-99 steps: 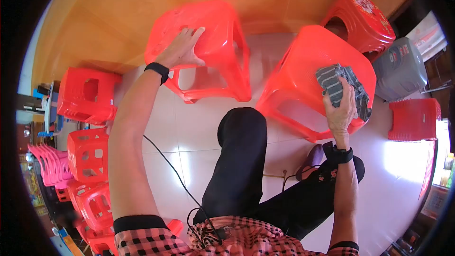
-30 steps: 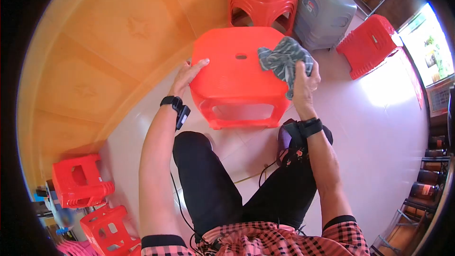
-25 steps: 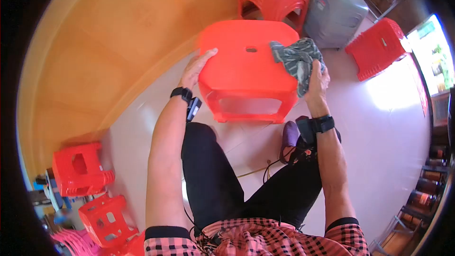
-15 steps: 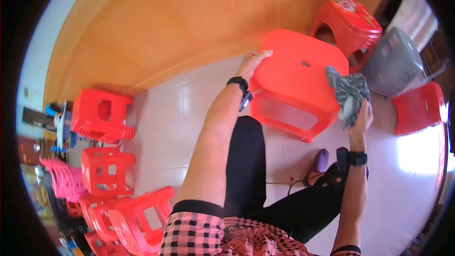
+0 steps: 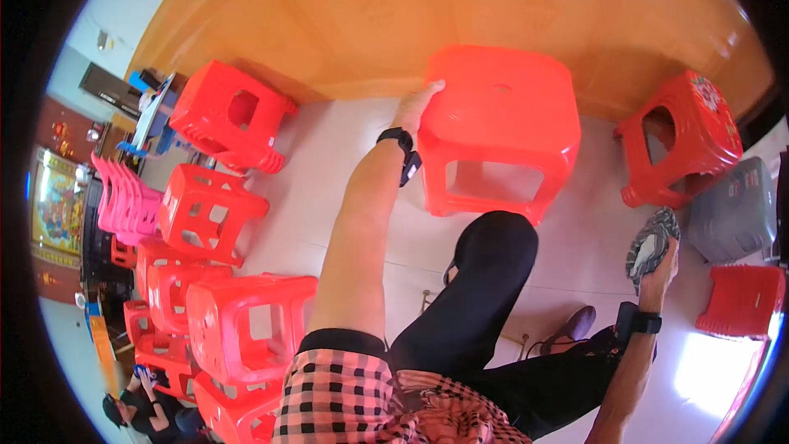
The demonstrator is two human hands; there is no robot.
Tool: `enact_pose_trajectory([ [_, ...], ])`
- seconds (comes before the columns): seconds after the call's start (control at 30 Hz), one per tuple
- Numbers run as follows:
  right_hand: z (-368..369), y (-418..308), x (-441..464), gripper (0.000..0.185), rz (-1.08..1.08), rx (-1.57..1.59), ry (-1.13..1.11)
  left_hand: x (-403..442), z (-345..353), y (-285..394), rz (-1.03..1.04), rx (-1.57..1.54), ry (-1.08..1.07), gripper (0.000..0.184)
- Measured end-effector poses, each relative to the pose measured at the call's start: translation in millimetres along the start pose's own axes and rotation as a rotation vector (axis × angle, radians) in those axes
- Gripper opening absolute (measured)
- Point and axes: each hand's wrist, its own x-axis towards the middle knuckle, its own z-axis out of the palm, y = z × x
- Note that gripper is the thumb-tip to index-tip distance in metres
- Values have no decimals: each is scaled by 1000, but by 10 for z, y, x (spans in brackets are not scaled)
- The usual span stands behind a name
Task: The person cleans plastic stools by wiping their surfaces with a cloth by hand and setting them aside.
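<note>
Where the orange wall (image 5: 345, 16) meets the pale floor (image 5: 575, 263), a plain red stool (image 5: 497, 115) stands before the person's knee. Well to its right are a flowered stool (image 5: 694, 119) and a grey stool (image 5: 740, 212). The left hand (image 5: 417, 105) grips the seat's left edge, thumb on top; the right hand (image 5: 662, 270), apart from the seat, is closed around a striped cloth (image 5: 649, 240).

Smooth, glossy plastic on the gripped stool (image 5: 501, 107); matt, rumpled cloth (image 5: 653, 234); shiny, smooth floor (image 5: 316, 152)
</note>
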Motion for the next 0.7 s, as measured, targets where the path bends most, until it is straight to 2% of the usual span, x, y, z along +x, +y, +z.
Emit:
enact_pose_trajectory([
  [0.07,-70,110,111,32,9,8,-31,-49,-421,33,-27,94,133,54],
  [0.17,-105,295,223,34,-8,1,-32,-202,-1071,-80,39,124,198,57],
  [0.27,-96,401,258,35,63,0,-44,-769,-1467,-29,78,55,237,67],
  [0.33,-87,418,243,35,60,2,-91,-1131,-1698,-35,182,83,282,70],
  [0.4,-64,412,204,35,50,7,-139,-1364,-2214,-229,128,234,548,70],
  [0.47,-44,424,219,34,29,-6,-138,-1636,-2679,-434,292,251,469,69],
  [0.5,-50,441,215,34,25,-6,-142,-1844,-2809,-464,278,217,523,67],
  [0.6,-60,483,227,33,-16,-15,-67,-2332,-3078,-493,167,39,678,64],
  [0.67,-10,461,154,32,17,-15,-79,-2967,-1989,262,-71,372,1021,67],
  [0.7,-11,485,171,29,8,1,-68,-2962,-2502,-68,69,272,926,69],
])
